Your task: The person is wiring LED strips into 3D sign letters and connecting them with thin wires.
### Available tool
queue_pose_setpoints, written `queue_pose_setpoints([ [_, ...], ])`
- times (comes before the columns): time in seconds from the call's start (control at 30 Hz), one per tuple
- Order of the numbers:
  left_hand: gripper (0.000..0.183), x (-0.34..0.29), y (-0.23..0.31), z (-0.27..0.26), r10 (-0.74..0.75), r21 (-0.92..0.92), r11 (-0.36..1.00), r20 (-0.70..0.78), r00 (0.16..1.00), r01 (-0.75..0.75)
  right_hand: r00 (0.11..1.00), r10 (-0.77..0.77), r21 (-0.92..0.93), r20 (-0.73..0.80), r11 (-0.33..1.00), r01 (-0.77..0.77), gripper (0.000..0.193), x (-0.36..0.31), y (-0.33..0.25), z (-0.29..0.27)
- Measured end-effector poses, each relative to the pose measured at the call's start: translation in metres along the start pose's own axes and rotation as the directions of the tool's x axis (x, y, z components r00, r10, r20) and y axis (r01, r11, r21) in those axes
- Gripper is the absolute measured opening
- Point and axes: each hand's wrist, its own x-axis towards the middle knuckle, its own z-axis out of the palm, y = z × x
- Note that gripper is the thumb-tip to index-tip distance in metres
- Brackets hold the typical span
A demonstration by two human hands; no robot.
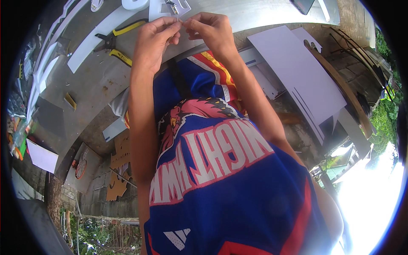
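My left hand (156, 37) and my right hand (211, 33) meet at the table's edge, fingertips almost touching. Both are closed in a pinch on a thin wire (177, 18), which runs up to a small light module (173, 7). A length of the wire also hangs beneath my left fingers. Just beyond lie white cut-out letter shapes (183, 6), partly hidden by my fingers. To the left of my left hand rests a wire stripper (109, 41) with yellow and black handles, its jaws apart.
The grey metal table (91, 80) carries a curved white strip (87, 50) and long white edge strips on the left. A small yellowish block (70, 101) lies there too. At the right lean large pale panels (297, 72) and a wooden plank (335, 80). A dark device (302, 5) sits at the far edge.
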Motion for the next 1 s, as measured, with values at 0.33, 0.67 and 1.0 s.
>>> queue_pose_setpoints([
  [0.33,0.014,0.002,-0.003,-0.002,-0.002,-0.008,1.000,-0.036,0.999,0.002,0.997,-0.080,-0.027,-0.007,0.996,0.080,0.020,-0.005,-0.007,0.001],
  [0.67,0.015,0.002,-0.003,-0.010,-0.041,-0.042,0.998,0.004,0.999,0.041,0.628,-0.682,-0.544,0.374,0.387,0.745,0.018,0.005,-0.004,-0.020],
  [1.0,0.012,0.001,-0.007,-0.010,0.048,0.086,0.995,0.025,0.999,-0.050,0.955,-0.204,-0.331,0.214,0.905,0.268,0.013,0.003,-0.011,-0.012],
])
